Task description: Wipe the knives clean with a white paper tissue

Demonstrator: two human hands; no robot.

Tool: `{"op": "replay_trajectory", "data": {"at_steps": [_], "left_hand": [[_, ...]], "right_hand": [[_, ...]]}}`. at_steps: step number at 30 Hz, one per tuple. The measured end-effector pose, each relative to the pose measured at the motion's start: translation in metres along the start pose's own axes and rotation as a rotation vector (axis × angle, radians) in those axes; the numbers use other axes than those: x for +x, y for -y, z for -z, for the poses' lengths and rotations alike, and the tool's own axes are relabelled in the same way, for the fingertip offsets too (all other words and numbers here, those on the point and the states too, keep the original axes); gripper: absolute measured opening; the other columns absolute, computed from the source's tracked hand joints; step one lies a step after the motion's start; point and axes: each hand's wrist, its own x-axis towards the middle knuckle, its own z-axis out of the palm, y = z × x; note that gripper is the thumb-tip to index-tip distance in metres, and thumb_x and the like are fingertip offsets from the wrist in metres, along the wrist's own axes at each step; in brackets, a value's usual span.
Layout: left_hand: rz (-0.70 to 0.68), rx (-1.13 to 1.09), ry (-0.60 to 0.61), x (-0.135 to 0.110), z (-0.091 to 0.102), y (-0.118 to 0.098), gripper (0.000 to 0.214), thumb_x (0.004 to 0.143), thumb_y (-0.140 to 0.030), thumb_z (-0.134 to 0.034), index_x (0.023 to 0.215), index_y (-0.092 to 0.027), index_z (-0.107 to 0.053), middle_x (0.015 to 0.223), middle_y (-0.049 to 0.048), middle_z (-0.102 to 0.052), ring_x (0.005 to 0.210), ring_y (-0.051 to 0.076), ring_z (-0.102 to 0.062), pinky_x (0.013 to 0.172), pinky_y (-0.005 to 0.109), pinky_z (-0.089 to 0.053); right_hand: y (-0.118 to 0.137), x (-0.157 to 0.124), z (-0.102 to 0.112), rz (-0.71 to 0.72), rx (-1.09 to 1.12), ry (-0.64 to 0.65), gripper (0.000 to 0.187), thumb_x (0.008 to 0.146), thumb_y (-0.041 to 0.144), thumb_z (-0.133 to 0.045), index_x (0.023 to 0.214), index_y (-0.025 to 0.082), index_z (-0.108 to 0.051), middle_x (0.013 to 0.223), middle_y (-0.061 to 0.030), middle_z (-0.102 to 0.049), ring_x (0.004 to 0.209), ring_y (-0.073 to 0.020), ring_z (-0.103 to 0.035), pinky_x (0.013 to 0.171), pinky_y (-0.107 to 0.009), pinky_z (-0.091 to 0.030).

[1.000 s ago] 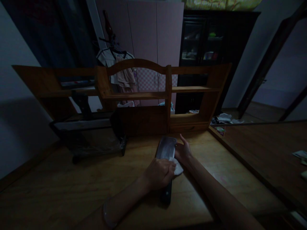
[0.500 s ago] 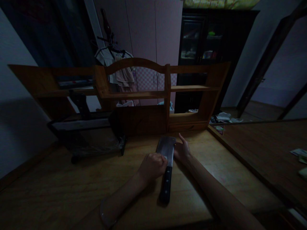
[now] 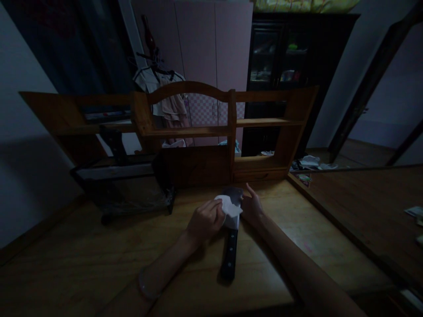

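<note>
A cleaver [image 3: 230,248] with a black riveted handle points its handle toward me over the wooden desk [image 3: 158,264]. Its metal blade is partly covered by a crumpled white tissue [image 3: 230,210]. My left hand [image 3: 205,220] is closed on the tissue, pressing it at the left part of the blade. At the blade's right edge, my right hand [image 3: 253,209] grips the cleaver with its thumb raised; its other fingers are partly hidden by the blade.
A wooden shelf unit [image 3: 194,131] spans the desk's back. On the left stands a dark-framed holder [image 3: 128,187] with a black-handled tool [image 3: 114,143] in it. Beyond are hanging clothes [image 3: 172,105], a pink wardrobe [image 3: 198,53] and a dark cabinet [image 3: 324,57].
My left hand has drawn slightly left and opened out from a tight fist, so the white tissue now shows spread over the blade. The right hand and the cleaver stay nearly in place.
</note>
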Motion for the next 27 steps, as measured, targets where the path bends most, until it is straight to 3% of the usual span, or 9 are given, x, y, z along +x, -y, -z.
{"op": "replay_trajectory", "data": {"at_steps": [5,8,13,17,27], "left_hand": [[0.005,-0.077,0.0,0.003,0.002,-0.006,0.037,0.092,-0.018,-0.034,0.125,-0.014,-0.051,0.129,0.0108,-0.053,0.12,0.02,-0.048,0.103,0.039,-0.041],[0.021,-0.073,0.004,0.006,0.001,-0.009,0.041,0.093,-0.019,-0.035,0.133,-0.017,-0.043,0.134,0.0103,-0.048,0.125,0.021,-0.044,0.104,0.041,-0.039],[0.024,-0.021,0.089,0.006,-0.011,-0.005,0.04,0.092,-0.023,-0.04,0.131,-0.019,-0.046,0.135,0.0092,-0.048,0.128,0.02,-0.04,0.106,0.042,-0.036],[0.058,0.027,0.152,0.0,-0.021,0.002,0.04,0.092,-0.025,-0.04,0.131,-0.019,-0.047,0.135,0.0093,-0.048,0.127,0.019,-0.041,0.108,0.042,-0.032],[0.125,-0.027,0.227,-0.004,-0.02,0.006,0.051,0.092,-0.023,-0.037,0.142,-0.029,-0.028,0.151,0.0049,-0.023,0.138,0.022,-0.021,0.11,0.046,-0.027]], "right_hand": [[0.007,-0.009,-0.013,0.027,-0.054,0.163,0.044,0.089,0.051,-0.037,0.094,0.015,-0.062,0.078,-0.0089,-0.068,0.073,-0.0227,-0.065,0.072,-0.037,-0.051],[0.008,-0.011,-0.015,0.044,-0.045,0.197,0.045,0.09,0.051,-0.036,0.099,0.015,-0.06,0.083,-0.0087,-0.069,0.077,-0.0223,-0.065,0.075,-0.037,-0.05],[0.0,-0.009,-0.014,-0.03,-0.015,0.165,0.046,0.088,0.051,-0.04,0.099,0.011,-0.06,0.085,-0.0108,-0.069,0.077,-0.0224,-0.065,0.077,-0.037,-0.05],[-0.012,-0.006,-0.014,-0.068,-0.004,0.218,0.05,0.089,0.053,-0.039,0.104,0.01,-0.059,0.093,-0.0125,-0.068,0.085,-0.0228,-0.064,0.079,-0.037,-0.049],[-0.02,-0.008,-0.013,-0.167,-0.089,0.271,0.054,0.088,0.059,-0.037,0.114,0.016,-0.057,0.093,-0.0082,-0.069,0.087,-0.0212,-0.064,0.084,-0.037,-0.046]]}}
